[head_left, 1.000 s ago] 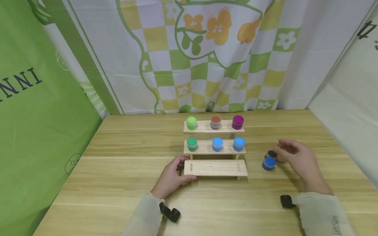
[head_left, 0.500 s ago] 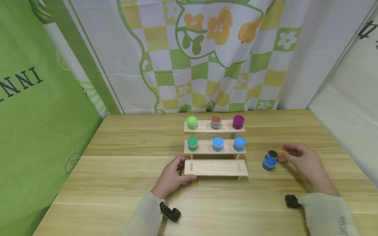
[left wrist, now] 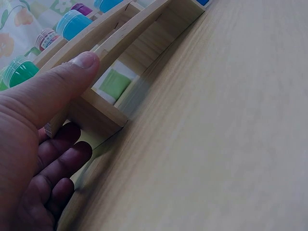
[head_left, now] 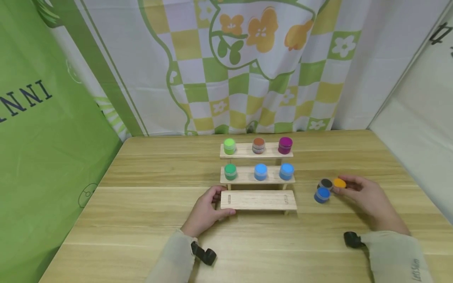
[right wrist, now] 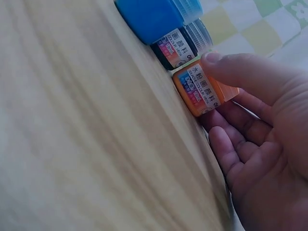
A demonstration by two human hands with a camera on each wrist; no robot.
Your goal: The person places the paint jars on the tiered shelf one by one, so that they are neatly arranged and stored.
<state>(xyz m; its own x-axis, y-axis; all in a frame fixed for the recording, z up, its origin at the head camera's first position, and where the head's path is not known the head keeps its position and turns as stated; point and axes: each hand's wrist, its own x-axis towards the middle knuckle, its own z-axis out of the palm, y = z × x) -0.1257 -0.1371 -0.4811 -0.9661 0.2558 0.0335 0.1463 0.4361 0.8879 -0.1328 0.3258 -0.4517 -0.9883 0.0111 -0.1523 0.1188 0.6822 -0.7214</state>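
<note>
A three-step wooden rack [head_left: 258, 200] stands mid-table, its lowest step bare. My left hand [head_left: 206, 212] grips the left end of that step, thumb along the front edge and fingers behind and below it, as the left wrist view shows. To the right of the rack, my right hand [head_left: 368, 198] pinches an orange paint jar [right wrist: 197, 89] between thumb and fingers. The orange jar appears to stand upright on the table. Beside it stand a black paint jar [head_left: 325, 184] and a blue paint jar [head_left: 322, 195], close together.
The middle step carries a green jar [head_left: 230, 171] and two light blue jars [head_left: 260, 171]. On the top step are a light green jar [head_left: 229, 146], a brown jar [head_left: 258, 145] and a purple jar [head_left: 285, 145]. A patterned curtain [head_left: 255, 90] hangs behind the table.
My right hand has shifted right and slightly toward me, and its fingers have closed around the orange jar, which now shows more. My left hand stays on the rack.
</note>
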